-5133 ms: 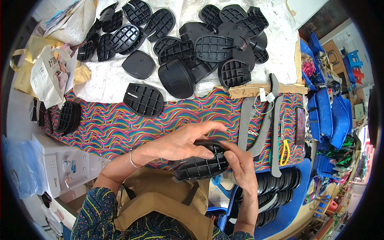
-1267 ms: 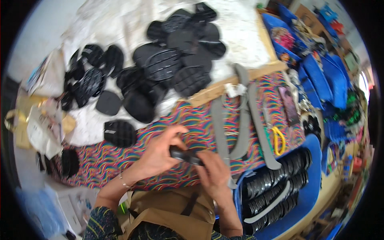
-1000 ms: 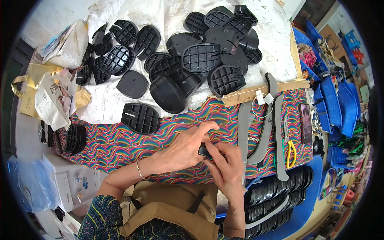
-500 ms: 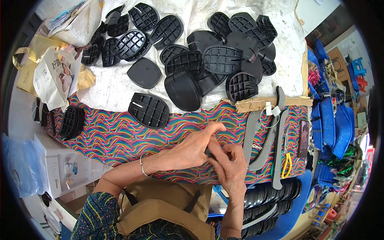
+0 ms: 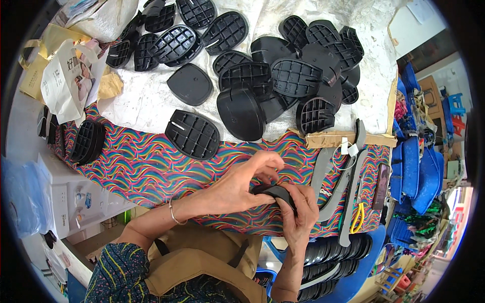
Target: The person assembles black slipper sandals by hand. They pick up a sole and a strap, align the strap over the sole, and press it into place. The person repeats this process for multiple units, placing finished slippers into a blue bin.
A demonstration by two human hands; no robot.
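A small curved black piece (image 5: 277, 192) is between my hands above the front edge of the patterned cloth. My right hand (image 5: 302, 204) is closed round its right end, thumb in front and fingers behind. My left hand (image 5: 241, 183) has its thumb against the left end, which sits in the crook of the thumb; the other fingers are raised and bent above it. Its underside is hidden. Nearest on the cloth lies a black D-shaped plastic piece with a ribbed grid (image 5: 193, 135). Behind it is a smooth black piece (image 5: 240, 113) at the front of a loose pile.
Grey curved strips (image 5: 337, 194) and a yellow-handled tool (image 5: 357, 218) lie to the right, beside a phone (image 5: 381, 187). A stack of black ribbed pieces (image 5: 87, 142) and paper bags (image 5: 64, 83) stand left. A blue bin (image 5: 361, 272) holding black pieces is below the table edge.
My left fingers have lifted and spread away from my right hand, bringing the black piece into sight. My right hand has turned and now grips its right end. The view has shifted slightly.
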